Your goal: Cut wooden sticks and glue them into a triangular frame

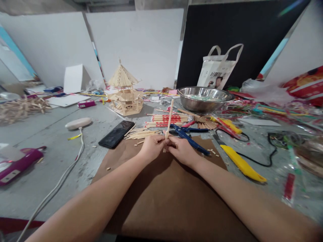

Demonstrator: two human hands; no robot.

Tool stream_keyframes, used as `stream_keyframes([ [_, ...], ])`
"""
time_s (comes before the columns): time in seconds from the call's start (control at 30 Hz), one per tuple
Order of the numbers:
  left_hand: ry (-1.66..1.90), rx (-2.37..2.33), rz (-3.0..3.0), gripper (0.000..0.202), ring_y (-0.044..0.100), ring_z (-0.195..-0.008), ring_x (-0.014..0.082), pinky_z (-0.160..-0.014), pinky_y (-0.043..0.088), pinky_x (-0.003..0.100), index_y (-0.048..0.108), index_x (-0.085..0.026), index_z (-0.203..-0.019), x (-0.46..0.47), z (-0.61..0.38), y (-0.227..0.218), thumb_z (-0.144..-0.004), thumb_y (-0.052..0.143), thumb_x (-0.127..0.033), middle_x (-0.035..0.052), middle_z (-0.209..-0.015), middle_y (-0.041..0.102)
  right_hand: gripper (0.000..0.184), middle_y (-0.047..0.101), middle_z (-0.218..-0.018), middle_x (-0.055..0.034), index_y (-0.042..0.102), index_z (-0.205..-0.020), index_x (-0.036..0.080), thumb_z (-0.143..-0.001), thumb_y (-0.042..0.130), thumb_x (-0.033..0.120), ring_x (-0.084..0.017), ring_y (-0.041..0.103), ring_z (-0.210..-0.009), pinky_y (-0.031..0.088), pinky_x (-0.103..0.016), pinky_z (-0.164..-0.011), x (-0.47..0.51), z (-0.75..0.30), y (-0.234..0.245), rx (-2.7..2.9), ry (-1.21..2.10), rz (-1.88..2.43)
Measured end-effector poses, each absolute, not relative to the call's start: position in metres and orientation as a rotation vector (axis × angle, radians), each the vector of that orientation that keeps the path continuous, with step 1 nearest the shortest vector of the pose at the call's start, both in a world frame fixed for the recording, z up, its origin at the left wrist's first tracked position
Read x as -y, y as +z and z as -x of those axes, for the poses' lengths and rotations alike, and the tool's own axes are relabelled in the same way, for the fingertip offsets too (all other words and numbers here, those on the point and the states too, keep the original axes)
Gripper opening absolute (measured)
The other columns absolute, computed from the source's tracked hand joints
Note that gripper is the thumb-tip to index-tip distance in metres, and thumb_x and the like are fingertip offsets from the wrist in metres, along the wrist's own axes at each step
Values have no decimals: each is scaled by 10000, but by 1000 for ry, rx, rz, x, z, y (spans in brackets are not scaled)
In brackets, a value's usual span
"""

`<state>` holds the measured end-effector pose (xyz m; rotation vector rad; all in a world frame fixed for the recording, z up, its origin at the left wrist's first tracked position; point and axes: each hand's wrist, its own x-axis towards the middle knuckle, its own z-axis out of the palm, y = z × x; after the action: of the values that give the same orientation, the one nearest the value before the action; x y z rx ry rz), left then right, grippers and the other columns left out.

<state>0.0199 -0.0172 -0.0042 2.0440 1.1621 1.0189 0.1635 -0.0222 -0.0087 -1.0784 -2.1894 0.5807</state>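
Both of my hands meet over the brown paper and grip chopsticks that stand nearly upright. My left hand pinches their lower part from the left, and my right hand closes on it from the right. Short lower ends poke out beneath the fingers; how many sticks are held I cannot tell. Just beyond the hands lie loose chopsticks and chopsticks in red-printed wrappers. Blue-handled pliers rest right beside my right hand. Small cut stick pieces are scattered nearby.
A pagoda model of sticks stands at the back. Left are a black phone and a white corded device. To the right are a steel bowl, a yellow-handled tool with a black cord, and a white bag.
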Motion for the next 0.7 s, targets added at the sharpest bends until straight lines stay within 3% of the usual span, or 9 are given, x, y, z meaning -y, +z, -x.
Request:
stream_keyframes([
  [0.23,1153,-1320,-1935,310,394,-480,70,-477,316,177,563,-126,-613,11,-14,-10,-747,412,-362,-32,-493,468,466,637,-783,-21,416,-1166,203,-753,422,418,-159,574,-709,405,-247,-623,13,-183,8,2253,215,1330],
  [0.37,1166,-1307,-1947,319,427,-517,75,-502,336,178,573,-128,-654,4,-10,-16,-749,406,-383,-19,-558,515,595,550,-1062,-102,408,-1176,175,-695,439,525,-240,501,-944,376,-326,-759,1,-202,18,2293,-77,1543],
  [0.53,1101,-1331,-2043,287,423,-513,78,-497,321,179,574,-132,-648,1,-12,-21,-753,406,-339,-23,-531,501,1001,314,-1274,-198,181,-1295,88,-532,474,667,-349,300,-1134,249,-483,-878,-15,-224,10,2426,-57,1911],
  [0.7,1084,-1360,-2097,282,405,-502,73,-486,300,176,570,-133,-629,3,-12,-18,-753,404,-325,-25,-526,493,996,269,-1294,-195,217,-1282,83,-533,402,712,-354,219,-1174,154,-523,-911,-28,-241,-4,2436,8,2039],
])
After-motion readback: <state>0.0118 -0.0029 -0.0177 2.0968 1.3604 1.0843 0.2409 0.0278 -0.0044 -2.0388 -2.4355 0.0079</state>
